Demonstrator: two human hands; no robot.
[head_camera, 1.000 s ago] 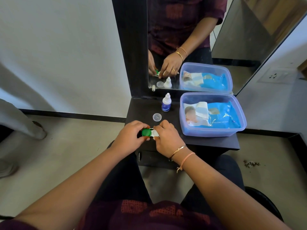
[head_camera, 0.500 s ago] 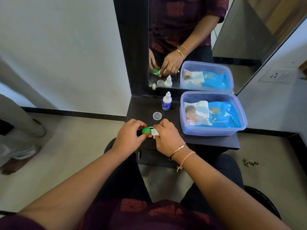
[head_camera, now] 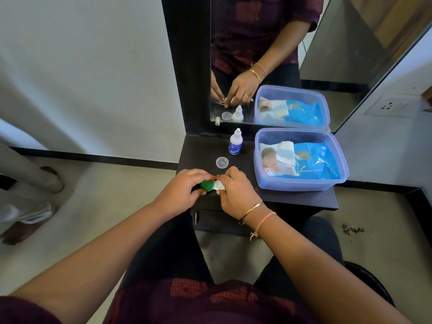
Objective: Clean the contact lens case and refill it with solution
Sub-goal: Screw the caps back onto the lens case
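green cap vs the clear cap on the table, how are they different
The green cap is opaque; the clear cap is see-through. The green cap is on the lens case, held by the left hand; the clear cap lies loose on the table, untouched. Both are small and round.

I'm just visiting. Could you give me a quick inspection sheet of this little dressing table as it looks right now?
Surface: small dark table below a mirror.
Job's things: contact lens case with green cap, at the front edge; solution bottle upright at the back; clear round cap lying loose before it.
Clutter: plastic tub holding a wet-wipes pack.
Grippers: left hand grips the green cap end; right hand grips the white end.
Cables: nothing seen.
Surroundings: wall socket right; another person's foot left.
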